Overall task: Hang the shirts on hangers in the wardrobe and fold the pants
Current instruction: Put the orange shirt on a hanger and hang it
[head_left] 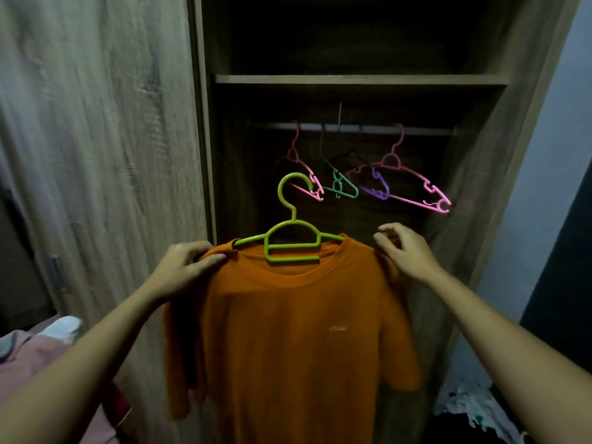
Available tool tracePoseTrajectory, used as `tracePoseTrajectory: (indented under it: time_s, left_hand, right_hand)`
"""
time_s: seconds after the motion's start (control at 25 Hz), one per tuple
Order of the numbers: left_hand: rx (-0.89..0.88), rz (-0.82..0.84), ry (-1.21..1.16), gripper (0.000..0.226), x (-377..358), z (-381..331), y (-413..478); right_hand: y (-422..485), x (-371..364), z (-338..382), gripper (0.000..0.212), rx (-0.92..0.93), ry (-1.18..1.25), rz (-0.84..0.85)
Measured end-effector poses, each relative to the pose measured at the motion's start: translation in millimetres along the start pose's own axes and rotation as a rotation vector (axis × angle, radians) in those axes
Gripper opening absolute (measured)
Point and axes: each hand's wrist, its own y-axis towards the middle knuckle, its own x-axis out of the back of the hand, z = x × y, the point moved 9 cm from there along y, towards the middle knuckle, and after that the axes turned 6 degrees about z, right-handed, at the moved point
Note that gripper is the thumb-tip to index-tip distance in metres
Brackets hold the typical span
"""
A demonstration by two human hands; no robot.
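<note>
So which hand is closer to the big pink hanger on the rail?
The right hand. It sits below the big pink hanger, at the orange shirt's shoulder. The left hand grips the other shoulder, farther off to the left.

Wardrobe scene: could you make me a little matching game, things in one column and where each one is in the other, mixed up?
Things:
1. orange shirt
2. green hanger
3. pink hanger
4. left hand

Places:
A. hooked on the rail inside the wardrobe
B. pinching the shirt's shoulder
C. draped on the green hanger, held up in front of the wardrobe
D. threaded through the shirt's neck, hook free in the air

Pairs: 1-C, 2-D, 3-A, 4-B
</note>
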Motion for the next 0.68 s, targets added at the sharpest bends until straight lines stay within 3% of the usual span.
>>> tracePoseTrajectory:
  time_s: [0.08,0.16,0.28,0.44,0.56,0.68]
  left_hand:
    - [0.064,-0.026,0.013,0.036,-6.5,3.2,-8.5]
    - [0.126,-0.069,0.076,0.027,-11.0,-7.2,-12.3]
    - [0.218,-0.230,0.296,0.023,-9.2,-36.6,-20.9]
    - [0.316,-0.349,0.485,0.023,-8.8,-54.5,-28.2]
    - [0.321,-0.293,0.585,0.023,-25.9,-57.4,-18.4]
    - [0.326,-0.276,0.615,0.027,-35.6,-49.9,-1.3]
  right_hand:
    - [-5.8,-19.6,32.9,0.023,0.139,-0.026,0.024]
    - [-14.0,-66.4,79.7,0.023,0.230,0.044,0.218]
    - [-21.8,-131.5,126.6,0.036,0.072,0.482,0.519]
    - [-4.5,-162.0,151.4,0.033,-0.041,0.810,0.544]
    - [4.0,-184.3,151.3,0.016,-0.127,0.911,0.637]
    - [27.4,-193.0,139.2,0.018,-0.202,0.976,0.615]
